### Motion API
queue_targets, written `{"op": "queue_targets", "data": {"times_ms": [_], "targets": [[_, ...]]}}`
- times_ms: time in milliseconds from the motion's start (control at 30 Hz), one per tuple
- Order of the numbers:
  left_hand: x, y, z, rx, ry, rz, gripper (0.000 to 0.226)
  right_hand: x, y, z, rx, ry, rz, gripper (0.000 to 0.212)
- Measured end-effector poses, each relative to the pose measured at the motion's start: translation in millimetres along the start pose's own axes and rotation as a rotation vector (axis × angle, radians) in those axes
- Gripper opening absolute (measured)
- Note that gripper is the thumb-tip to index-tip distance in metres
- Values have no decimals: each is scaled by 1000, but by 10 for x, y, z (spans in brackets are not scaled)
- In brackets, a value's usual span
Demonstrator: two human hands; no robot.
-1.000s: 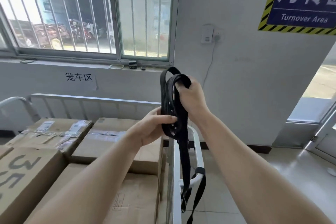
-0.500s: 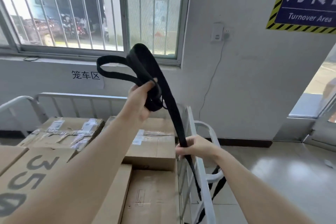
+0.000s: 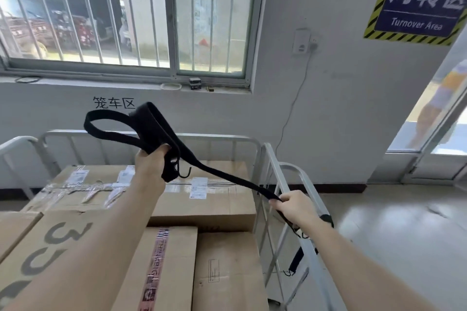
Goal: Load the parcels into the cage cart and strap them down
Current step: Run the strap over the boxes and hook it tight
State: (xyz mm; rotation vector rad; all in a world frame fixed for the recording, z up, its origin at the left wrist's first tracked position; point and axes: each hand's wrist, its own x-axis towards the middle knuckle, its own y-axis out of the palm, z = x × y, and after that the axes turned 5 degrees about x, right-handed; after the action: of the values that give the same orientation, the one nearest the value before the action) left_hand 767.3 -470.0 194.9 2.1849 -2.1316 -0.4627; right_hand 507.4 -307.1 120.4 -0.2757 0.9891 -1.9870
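Your left hand (image 3: 149, 166) fists the coiled strap (image 3: 222, 179) high above the parcels (image 3: 202, 199), right hand (image 3: 294, 206) pinching it taut at the cart (image 3: 275, 159) rail, probably to pay out length.

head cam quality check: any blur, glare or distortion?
Head view: wide-angle bowing bends the cart rail; the window is blown out at upper left; glare sheens the floor; the strap and both hands, left and right, stay fairly sharp; the doorway figure is smeared.

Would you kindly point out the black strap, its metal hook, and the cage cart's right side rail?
black strap (image 3: 222, 177), head view, on the taut span between the hands.
metal hook (image 3: 184, 174), head view, on its curved end.
right side rail (image 3: 278, 171), head view, on its top bar.
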Motion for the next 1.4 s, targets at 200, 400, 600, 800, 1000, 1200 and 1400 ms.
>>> {"op": "queue_targets", "data": {"times_ms": [200, 400, 600, 800, 1000, 1200, 1400], "targets": [[66, -265, 273, 109, -45, 14, 20, -222, 275, -10, 717, 380, 148, 51], [2, -272, 571, 353, -72, 113, 12, -218, 411, -172, 748, 210, -53, 16], [-227, -44, 783, 517, -143, 254, 12, 31, 465, -167, 854, 309, 65, 53], [-283, 180, 917, 543, -246, 388, 24, 198, 619, -237, 631, 290, 175, 33], [-252, 309, 1009, 526, -308, 492, 28, 289, 806, -127, 880, 453, 111, 37], [-37, 285, 1095, 580, -363, 595, 24, 281, 1032, 142, 1065, 470, 177, 18], [227, 138, 1136, 599, -361, 743, 25, 266, 1346, 429, 1128, 530, 292, 20]]}}
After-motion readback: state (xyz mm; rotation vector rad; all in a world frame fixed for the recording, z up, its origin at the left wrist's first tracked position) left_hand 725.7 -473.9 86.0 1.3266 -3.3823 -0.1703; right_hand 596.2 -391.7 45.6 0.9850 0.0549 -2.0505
